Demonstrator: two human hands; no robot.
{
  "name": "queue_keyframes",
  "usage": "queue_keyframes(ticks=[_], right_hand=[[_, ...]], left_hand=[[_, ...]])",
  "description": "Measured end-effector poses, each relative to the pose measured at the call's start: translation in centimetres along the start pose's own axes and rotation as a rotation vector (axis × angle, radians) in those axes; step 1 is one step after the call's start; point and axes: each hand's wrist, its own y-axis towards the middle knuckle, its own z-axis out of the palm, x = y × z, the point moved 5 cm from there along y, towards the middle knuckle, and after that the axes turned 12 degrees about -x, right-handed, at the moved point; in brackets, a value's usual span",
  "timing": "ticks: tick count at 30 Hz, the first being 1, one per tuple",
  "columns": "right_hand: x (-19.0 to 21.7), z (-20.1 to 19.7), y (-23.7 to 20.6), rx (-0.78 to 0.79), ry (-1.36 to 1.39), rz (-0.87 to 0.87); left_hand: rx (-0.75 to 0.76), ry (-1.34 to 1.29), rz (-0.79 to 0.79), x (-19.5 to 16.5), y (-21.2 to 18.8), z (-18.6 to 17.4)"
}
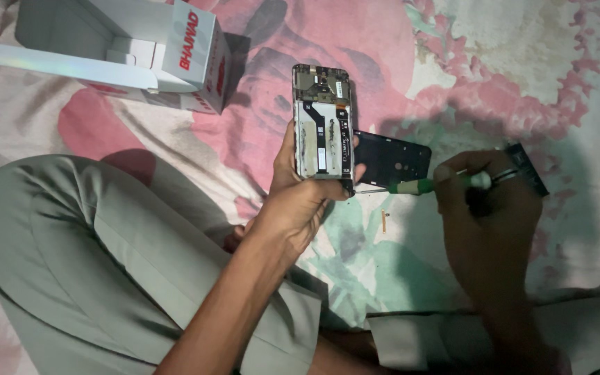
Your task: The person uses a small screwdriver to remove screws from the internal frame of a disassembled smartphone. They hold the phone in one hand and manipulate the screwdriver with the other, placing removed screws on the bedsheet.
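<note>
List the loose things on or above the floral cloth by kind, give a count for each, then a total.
Opened phone: 1, in the left hand
Screwdriver: 1, in the right hand
Dark back cover: 1
White box: 1
Small orange strip: 1
Total: 5

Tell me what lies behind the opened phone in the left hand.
Behind the opened phone, held by the left hand, a black back cover lies on the floral cloth. The phone hides the cover's left end.
</note>
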Motion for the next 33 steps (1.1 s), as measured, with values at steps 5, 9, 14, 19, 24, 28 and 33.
queue_keyframes(ticks=[5,9,14,19,24,28,33], right_hand=[[-0.2,-1.1,2.3,-0.006,-0.057,-0.051],[-0.5,-1.5,2.7,-0.021,-0.071,-0.013],[-1.3,-3.3,2.7,-0.051,-0.042,0.069],[-1.1,-3.7,2.0,-0.099,-0.076,0.053],[-0.5,-3.2,2.2,-0.174,-0.059,0.069],[-0.7,-3.7,2.5,-0.202,-0.11,0.058],[-0.5,-4.6,2.3,-0.227,-0.107,0.074]], left_hand=[[0.013,0.02,0.002,1.4,1.8,2.1],[0.045,0.031,0.005,1.7,1.9,2.5],[0.089,0.023,0.005,3.2,0.9,3.6],[0.114,0.028,0.006,3.4,0.1,3.6],[0.129,0.005,-0.013,2.9,0.5,3.9],[0.141,-0.003,-0.018,3.3,1.0,4.2],[0.146,0.006,-0.009,3.8,0.5,5.1]])
